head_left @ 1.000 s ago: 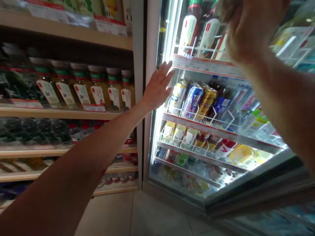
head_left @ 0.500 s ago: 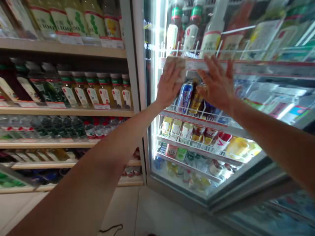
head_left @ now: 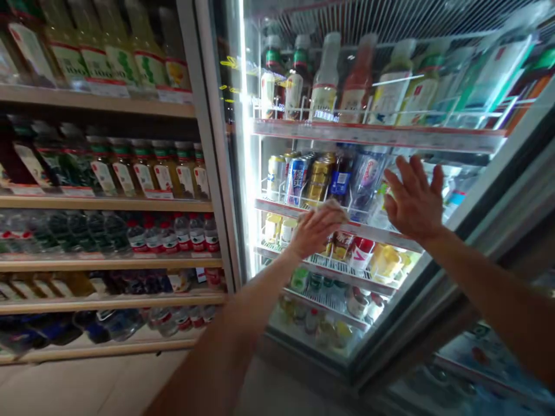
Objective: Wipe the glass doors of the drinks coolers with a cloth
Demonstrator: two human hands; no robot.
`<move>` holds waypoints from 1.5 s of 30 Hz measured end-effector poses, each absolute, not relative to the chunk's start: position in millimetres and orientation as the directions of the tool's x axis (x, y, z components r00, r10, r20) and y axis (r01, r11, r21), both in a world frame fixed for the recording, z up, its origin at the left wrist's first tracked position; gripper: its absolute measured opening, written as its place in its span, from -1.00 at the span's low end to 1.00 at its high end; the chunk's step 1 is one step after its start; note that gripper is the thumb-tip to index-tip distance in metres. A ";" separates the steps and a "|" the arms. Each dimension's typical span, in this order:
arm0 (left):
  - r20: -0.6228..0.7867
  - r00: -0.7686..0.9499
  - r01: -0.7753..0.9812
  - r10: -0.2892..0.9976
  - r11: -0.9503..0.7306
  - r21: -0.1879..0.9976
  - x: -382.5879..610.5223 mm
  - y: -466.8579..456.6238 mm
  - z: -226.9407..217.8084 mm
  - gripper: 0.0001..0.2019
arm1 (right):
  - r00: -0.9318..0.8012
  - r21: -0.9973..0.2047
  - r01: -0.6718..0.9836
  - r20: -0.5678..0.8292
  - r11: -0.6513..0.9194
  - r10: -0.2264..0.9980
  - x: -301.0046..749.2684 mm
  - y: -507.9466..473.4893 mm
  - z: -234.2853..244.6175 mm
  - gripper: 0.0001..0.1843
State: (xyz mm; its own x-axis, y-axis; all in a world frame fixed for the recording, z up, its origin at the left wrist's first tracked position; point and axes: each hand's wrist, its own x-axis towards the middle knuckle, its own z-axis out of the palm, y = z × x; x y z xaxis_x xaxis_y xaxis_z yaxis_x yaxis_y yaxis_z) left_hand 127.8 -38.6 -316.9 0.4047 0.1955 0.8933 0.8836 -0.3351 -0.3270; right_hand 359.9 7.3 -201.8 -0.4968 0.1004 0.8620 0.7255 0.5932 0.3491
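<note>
My left hand (head_left: 315, 232) lies over a pale, crumpled cloth (head_left: 335, 210), its fingers bent down onto it at the glass door (head_left: 396, 315) of a lit drinks fridge. Most of the cloth is hidden under the fingers. Farther right and a little higher, my right hand (head_left: 414, 202) is open, fingers spread, with nothing in it. Its palm faces the glass; whether it touches is hard to tell. Behind the pane, a blue can (head_left: 296, 180), a gold can (head_left: 321, 179) and a clear bottle (head_left: 368, 179) stand on a wire shelf.
Open shelves (head_left: 104, 201) full of bottled drinks fill the left side, beside the fridge's metal frame (head_left: 212, 138). Tall bottles (head_left: 324, 81) line the fridge's upper shelf. A second glass-fronted unit (head_left: 472, 364) is at the lower right. Pale tiled floor (head_left: 99, 384) lies below.
My left hand and the cloth have moved down the glass, from the upper shelf's edge to below the cans. My right hand has also come lower. The camera view has shifted.
</note>
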 end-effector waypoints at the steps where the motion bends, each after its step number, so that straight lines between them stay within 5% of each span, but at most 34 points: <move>1: 0.933 0.311 0.922 0.178 -0.296 -0.251 110.5 -36.7 -311.7 -0.62 | -0.501 0.355 0.730 0.860 0.584 0.103 359.4 6.1 -202.2 -0.48; 5: 0.992 0.069 0.980 0.107 -0.191 -0.048 100.7 -28.5 -293.9 -0.49 | -0.500 0.392 0.734 0.865 0.555 0.049 356.1 4.8 -201.8 -0.45; 9: 0.933 0.337 0.920 0.123 -0.252 -0.299 128.1 -26.6 -300.6 -0.54 | -0.509 0.430 0.738 0.861 0.520 0.010 357.2 8.2 -204.0 -0.43; 11: 0.930 0.348 0.917 0.120 -0.251 -0.311 112.5 -28.2 -296.2 -0.53 | -0.501 0.422 0.743 0.865 0.519 0.014 358.0 8.5 -205.6 -0.43; 17: 0.996 -0.060 0.984 -0.061 -0.171 0.049 50.4 -23.9 -252.0 -0.38 | -0.469 0.420 0.763 0.883 0.492 -0.025 353.5 6.2 -208.9 -0.36; 23: 0.905 0.422 0.863 -0.061 -0.280 -0.421 63.2 -28.2 -258.9 -0.47 | -0.461 0.435 0.790 0.886 0.432 -0.049 352.0 5.0 -207.8 -0.32; 29: 0.983 0.029 0.973 -0.180 -0.218 -0.068 13.8 -25.8 -236.9 -0.37 | -0.442 0.435 0.830 0.895 0.350 -0.065 347.0 1.8 -208.6 -0.30; 35: 0.893 0.435 0.842 -0.116 -0.298 -0.449 47.5 -22.6 -232.2 -0.38 | -0.403 0.398 0.867 0.914 0.301 -0.047 345.9 4.3 -214.0 -0.33; 42: 0.966 -0.017 0.948 -0.259 -0.310 -0.067 -6.6 -8.7 -135.1 -0.40 | -0.382 0.364 0.867 0.924 0.340 -0.017 346.6 5.0 -213.4 -0.34; 45: 0.971 0.120 0.922 -0.207 -0.338 -0.186 34.7 -5.8 -137.0 -0.46 | -0.387 0.373 0.859 0.922 0.350 -0.032 346.2 6.5 -213.8 -0.34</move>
State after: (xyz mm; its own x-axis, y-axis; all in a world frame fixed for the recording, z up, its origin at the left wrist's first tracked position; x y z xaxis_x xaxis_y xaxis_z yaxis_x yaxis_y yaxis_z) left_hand 34.7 -5.8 -137.0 0.1203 -0.2065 0.9710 0.9224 -0.3382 -0.1863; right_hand 346.2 6.5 -213.8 -0.3866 -0.0318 0.9217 0.8594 0.3501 0.3726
